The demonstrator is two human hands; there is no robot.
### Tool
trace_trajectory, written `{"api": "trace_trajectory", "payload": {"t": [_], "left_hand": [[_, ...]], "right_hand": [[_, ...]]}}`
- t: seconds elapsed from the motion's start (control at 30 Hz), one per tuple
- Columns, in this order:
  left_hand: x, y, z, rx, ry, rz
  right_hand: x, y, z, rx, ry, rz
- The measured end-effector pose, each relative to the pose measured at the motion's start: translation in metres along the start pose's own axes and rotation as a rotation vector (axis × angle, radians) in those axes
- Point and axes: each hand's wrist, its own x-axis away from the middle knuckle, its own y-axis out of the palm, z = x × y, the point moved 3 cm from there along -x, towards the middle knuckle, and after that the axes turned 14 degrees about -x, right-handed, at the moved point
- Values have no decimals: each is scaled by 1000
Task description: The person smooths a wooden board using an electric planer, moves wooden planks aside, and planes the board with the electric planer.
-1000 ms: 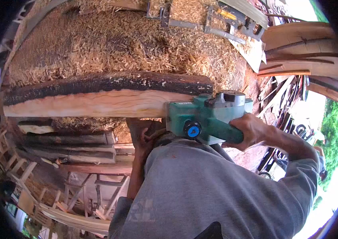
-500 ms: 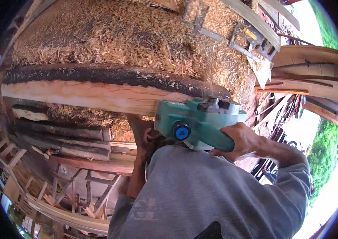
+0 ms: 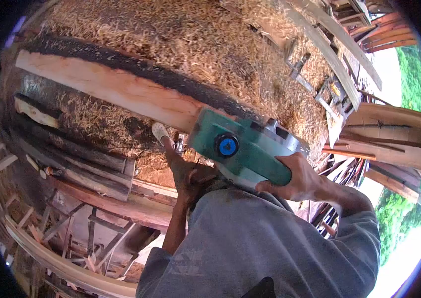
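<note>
A green electric planer [image 3: 250, 149] with a blue-centred round cap rests at the near right end of a bark-edged plank [image 3: 116, 84]. My right hand [image 3: 297, 176] is wrapped round the planer's rear handle. Just below the planer's front end is my left hand [image 3: 190, 176], close to my shirt. Its fingers look curled inward, and what they hold, if anything, is hidden. The plank's planed face is pale orange-brown, with dark bark along its far side.
Wood shavings [image 3: 170, 35] cover the ground beyond the plank. Rough slabs [image 3: 81, 171] lie at the left, above wooden trestle legs [image 3: 91, 233]. My foot in a light clog [image 3: 161, 133] shows below the plank. Boards [image 3: 389, 124] are stacked at the right.
The view has turned, so the plank now slopes down to the right. The planer stays at the plank's right end in my right hand. My foot has come into view.
</note>
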Motion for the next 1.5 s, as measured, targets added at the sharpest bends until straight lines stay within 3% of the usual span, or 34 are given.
{"api": "trace_trajectory", "payload": {"t": [0.03, 0.2, 0.4, 0.57, 0.73, 0.83, 1.03, 1.1, 1.2, 1.5], "left_hand": [[-1, -9, 6, 48, -128, -88], [-12, -85, 69, 524, -219, -70], [0, -75, 62, 613, -137, -131], [-8, -50, 76, 504, 101, -343], [-44, -1, 151, 289, 455, -647], [-42, 5, 181, 298, 615, -715], [-23, -73, 203, 269, 544, -509], [-22, -87, 202, 271, 528, -462], [-22, -107, 203, 257, 528, -423], [-17, -167, 191, 385, 341, -325]], "right_hand": [[-6, 4, -10, 13, -2, -3], [-34, 19, -53, 112, 44, 50], [-52, 27, -66, 164, 55, 66], [-71, 35, -85, 64, -77, 104], [-96, 40, -97, 90, -136, 68], [-108, 45, -115, 66, -171, 55], [-144, 60, -153, -49, -245, 4], [-157, 66, -175, -24, -132, 42], [-197, 74, -192, -110, -252, -14], [-274, 111, -300, 126, -367, -9]]}}
